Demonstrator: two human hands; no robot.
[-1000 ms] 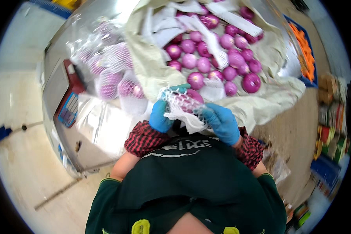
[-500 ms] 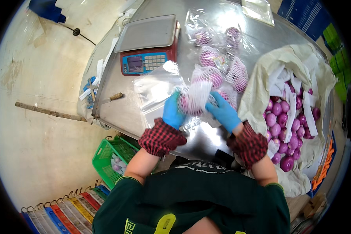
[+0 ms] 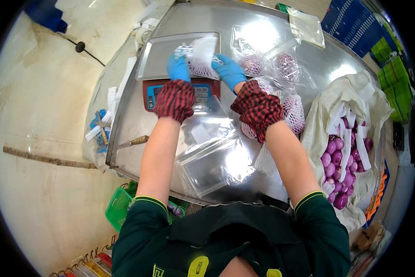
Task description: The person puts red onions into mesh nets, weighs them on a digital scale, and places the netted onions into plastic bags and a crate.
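My left hand and my right hand, both in blue gloves with red checked cuffs, grip a white foam-netted bundle at the steel tray of a red-and-blue scale; whether it rests on the tray I cannot tell, and the netting hides most of its contents. Flat clear plastic bags lie below the scale. To the right sit netted purple onions, some in clear bags. Farther right is an open pale sack of loose onions with white strips among them.
A wooden-handled tool lies on the steel table. A green basket sits below the front edge. Blue crates and green ones stand back right, orange items in a bin at right. A stick is at left.
My hands have carried the netted bundle from the sack area leftward and forward, over the bagged onions, up to the scale's tray. The view has swung left toward the scale.
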